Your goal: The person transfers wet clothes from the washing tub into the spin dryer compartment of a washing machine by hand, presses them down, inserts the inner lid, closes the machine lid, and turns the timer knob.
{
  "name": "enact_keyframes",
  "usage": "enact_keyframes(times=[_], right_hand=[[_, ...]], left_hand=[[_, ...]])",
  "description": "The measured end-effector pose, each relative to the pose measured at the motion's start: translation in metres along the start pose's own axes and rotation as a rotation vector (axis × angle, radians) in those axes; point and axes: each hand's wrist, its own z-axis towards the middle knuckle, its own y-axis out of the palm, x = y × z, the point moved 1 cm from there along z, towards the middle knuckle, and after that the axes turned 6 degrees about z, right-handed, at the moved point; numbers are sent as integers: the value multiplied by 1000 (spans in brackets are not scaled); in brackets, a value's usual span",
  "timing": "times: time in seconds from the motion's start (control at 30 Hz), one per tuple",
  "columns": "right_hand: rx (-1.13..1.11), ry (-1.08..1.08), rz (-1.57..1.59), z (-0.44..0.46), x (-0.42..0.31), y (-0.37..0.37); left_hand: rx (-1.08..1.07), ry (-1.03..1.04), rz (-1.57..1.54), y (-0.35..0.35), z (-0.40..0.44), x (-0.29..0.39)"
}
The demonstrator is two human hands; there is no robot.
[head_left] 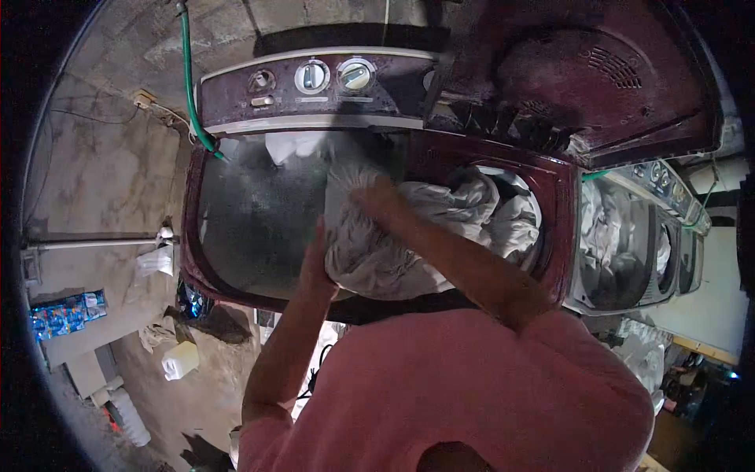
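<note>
A bulky wet white cloth [377,252] lies bunched across the divider of a maroon twin-tub washing machine [189,228], between the water-filled wash tub and the round spin tub. My right hand [377,200] is closed on its upper part, where the fabric gathers into tight folds. At the near left side of the bundle, my left hand [316,259] holds the cloth, its fingers partly hidden. More white fabric [511,224] fills the spin tub [538,206] on the right. Another white piece [292,145] shows at the back of the wash tub.
Knobs line the control panel [314,86] behind the tubs. A green hose [189,79] runs into the wash tub. The raised maroon lid [605,71] stands back right. A second washing machine [629,236] with white laundry stands right. A yellowish jug [181,360] is on the floor left.
</note>
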Motion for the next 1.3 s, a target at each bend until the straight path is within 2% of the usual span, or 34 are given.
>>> enact_keyframes(times=[0.03, 0.17, 0.23, 0.27, 0.33, 0.53, 0.67, 0.73, 0.77, 0.8, 0.83, 0.87, 1.0, 1.03, 1.17, 1.3], right_hand=[[-5, 2, -2, -12, -2, -1], [-63, -313, -153, -47, -24, -7], [-85, -457, -237, -63, -30, -13], [-95, -530, -280, -69, -32, -16], [-120, -675, -363, -80, -37, -21], [-190, -838, -638, -90, -47, -22], [-363, -825, -646, -84, -48, -21], [-360, -832, -637, -83, -46, -19], [-352, -844, -627, -83, -45, -18], [-342, -856, -617, -83, -44, -17], [-329, -869, -606, -81, -44, -16], [-327, -869, -605, -80, -44, -16], [-147, -944, -497, -81, -40, -13], [-145, -943, -494, -82, -42, -12], [-204, -790, -475, -81, -51, -15], [-315, -717, -575, -81, -62, -18]], left_hand=[[5, 1, -2, 0, -1, -3], [-127, 27, -213, -16, 23, -13], [-395, 83, -174, -113, 93, -32], [-398, 82, -179, -96, 104, -29], [-531, 292, -481, -64, 117, -26], [-452, 375, -425, -74, 122, -33], [-526, 618, -140, -113, 149, -57], [-550, 877, -58, -129, 167, -75], [-546, 878, -59, -114, 132, -42], [-145, 1092, -606, -84, 123, -23], [296, 1232, -1147, 8, 135, -57], [295, 1230, -1145, 8, 139, -57], [-71, 970, -1410, 5, 152, -62], [-70, 970, -1407, 7, 152, -60], [257, 1117, -1093, 18, 152, -53], [182, 1020, -968, 10, 147, -40]])
